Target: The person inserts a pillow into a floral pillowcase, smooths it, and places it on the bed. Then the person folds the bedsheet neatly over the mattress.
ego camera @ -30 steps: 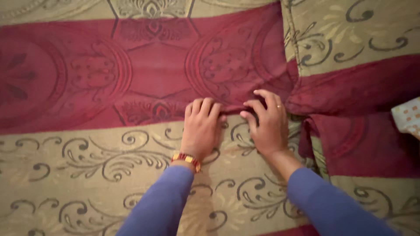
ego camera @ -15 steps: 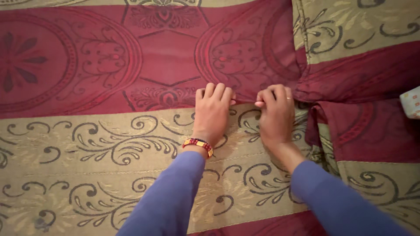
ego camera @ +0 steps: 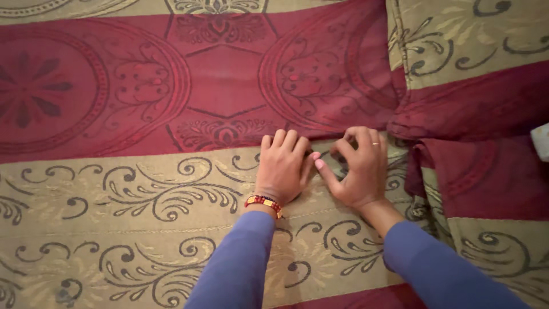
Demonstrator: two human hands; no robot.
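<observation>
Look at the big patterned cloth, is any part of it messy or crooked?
Yes. Right of the right hand, the cloth is bunched into a fold where the red and tan stripes stop lining up. The left hand lies on a flat, smooth part.

The bedspread (ego camera: 143, 189) is woven cloth, matt and a little rough; the sleeves (ego camera: 240, 263) are smooth blue cloth.

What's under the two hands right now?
The left hand lies flat and the right hand curls on the patterned red-and-tan cloth, at the band border. Whatever lies beneath the cloth is covered.
</observation>
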